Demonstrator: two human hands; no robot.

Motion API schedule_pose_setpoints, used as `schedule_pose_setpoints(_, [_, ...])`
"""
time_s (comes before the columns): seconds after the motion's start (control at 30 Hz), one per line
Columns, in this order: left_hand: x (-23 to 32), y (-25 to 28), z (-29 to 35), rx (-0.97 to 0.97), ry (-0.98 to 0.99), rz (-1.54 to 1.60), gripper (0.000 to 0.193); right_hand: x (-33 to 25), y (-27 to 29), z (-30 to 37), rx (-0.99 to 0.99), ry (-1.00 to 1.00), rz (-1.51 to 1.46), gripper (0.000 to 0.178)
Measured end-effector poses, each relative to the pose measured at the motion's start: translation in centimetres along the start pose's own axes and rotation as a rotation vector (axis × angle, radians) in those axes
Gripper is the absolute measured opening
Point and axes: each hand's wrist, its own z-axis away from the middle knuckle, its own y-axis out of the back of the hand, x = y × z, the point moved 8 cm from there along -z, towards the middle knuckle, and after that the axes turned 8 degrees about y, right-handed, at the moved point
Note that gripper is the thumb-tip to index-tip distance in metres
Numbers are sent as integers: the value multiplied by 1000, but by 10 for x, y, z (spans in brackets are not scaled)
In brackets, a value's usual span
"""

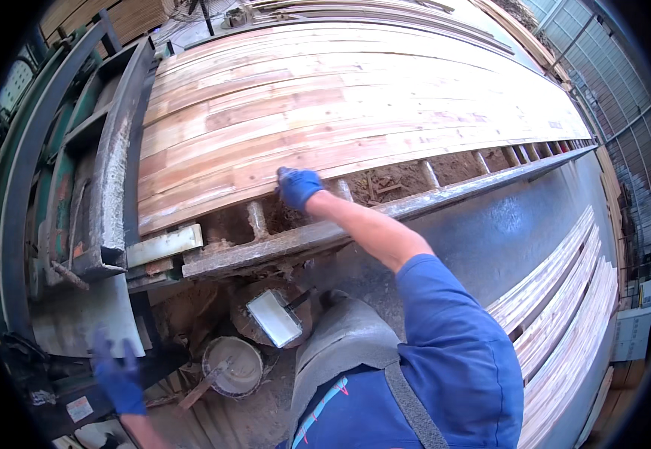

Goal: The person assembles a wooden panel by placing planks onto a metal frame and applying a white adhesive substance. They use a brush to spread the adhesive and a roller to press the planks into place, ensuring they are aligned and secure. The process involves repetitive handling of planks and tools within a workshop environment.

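Observation:
My right hand [300, 188], in a blue work glove, is at the near edge of a wide panel of wooden boards [265, 120] laid side by side. Its fingers are closed at the edge of the nearest wooden board [213, 196]; their undersides are hidden. At the lower left, my left hand [118, 378], also blue-gloved, is blurred, with its fingers apart and nothing in them. It is near a pale sheet [86, 322] hanging below the machine frame. The boards rest on a metal rack [325, 230] with crossbars.
A heavy steel frame [112, 161] with green parts stands at the left. Below the rack are a white rectangular tray [274, 319] with a dark handle and a round bucket [234, 367] of pale substance with a stick in it. Stacked wooden strips [564, 322] lie at the right.

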Motion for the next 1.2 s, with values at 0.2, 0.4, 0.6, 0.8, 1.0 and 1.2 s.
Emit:
schedule_pose_setpoints(0.2, [114,-124,60,-363,-36,402,44,-12,36,42,-8,106,-212,23])
schedule_pose_setpoints(0.4, [-5,-268,393,-751,445,473,30,178,98,132,98,-167,96,22])
schedule_pose_setpoints(0.6, [34,-261,590,-1164,1611,790,28,222,113,163,193,-84,100,18])
schedule_pose_setpoints(0.8, [85,-257,595,-725,1794,1275,31,201,99,175,-7,0,118,18])
schedule_pose_setpoints(1.0, [99,-266,496,-974,1452,1151,33,211,107,159,183,8,156,11])
schedule_pose_setpoints(1.2, [68,-303,499,-914,1576,1364,38,143,93,108,108,59,169,12])
